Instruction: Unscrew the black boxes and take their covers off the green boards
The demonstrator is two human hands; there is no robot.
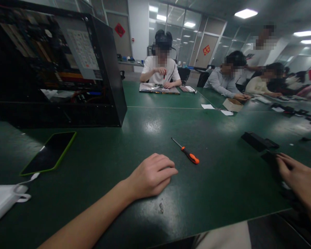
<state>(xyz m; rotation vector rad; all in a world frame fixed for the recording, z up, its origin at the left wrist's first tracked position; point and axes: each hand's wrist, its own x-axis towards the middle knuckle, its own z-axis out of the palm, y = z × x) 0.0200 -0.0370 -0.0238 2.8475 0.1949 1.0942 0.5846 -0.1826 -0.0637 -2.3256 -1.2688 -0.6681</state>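
Observation:
My left hand (155, 174) rests on the green table (212, 193), palm down, with its fingers loosely curled and nothing visible in it. Just beyond its fingertips lies a screwdriver (189, 154) with an orange and black handle, its shaft pointing away to the left. At the right, my right hand (298, 174) pinches the edge of a dark part (271, 159), whose outline is blurred. Directly behind that part, a black elongated part (257, 141) lies on the table.
An open black computer case (107, 76) stands at the left. Near it lie a green-edged phone (52, 152) and a white device (3, 200) with a cable. Across the table, a person (158, 74) works over a flat panel (159, 89); other people sit at the right.

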